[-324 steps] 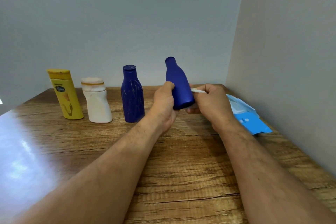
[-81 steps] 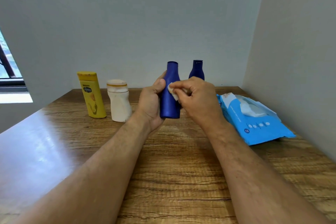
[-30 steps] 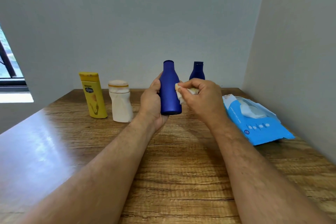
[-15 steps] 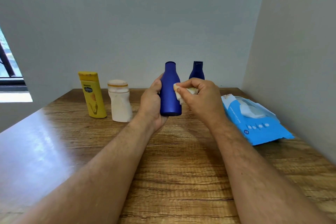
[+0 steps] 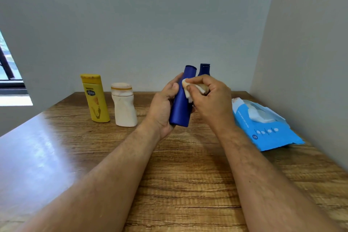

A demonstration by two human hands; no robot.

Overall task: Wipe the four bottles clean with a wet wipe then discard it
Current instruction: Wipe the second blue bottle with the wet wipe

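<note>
My left hand (image 5: 163, 106) grips a blue bottle (image 5: 181, 106) above the table, its top tilted slightly to the right. My right hand (image 5: 208, 100) pinches a soiled white wet wipe (image 5: 190, 90) and presses it against the bottle's upper right side. A second, darker blue bottle (image 5: 204, 69) stands behind my right hand, with only its cap and neck showing. A yellow bottle (image 5: 95, 98) and a white bottle (image 5: 124, 107) stand upright side by side at the back left.
A blue pack of wet wipes (image 5: 267, 130) lies open at the right, near the side wall, with a white wipe poking out. The wooden table (image 5: 178, 171) ends at the back wall. A window shows at the far left.
The held bottle has tilted with its top to the right, and the wipe has slid up toward its neck. The standing bottles and the pack have not moved.
</note>
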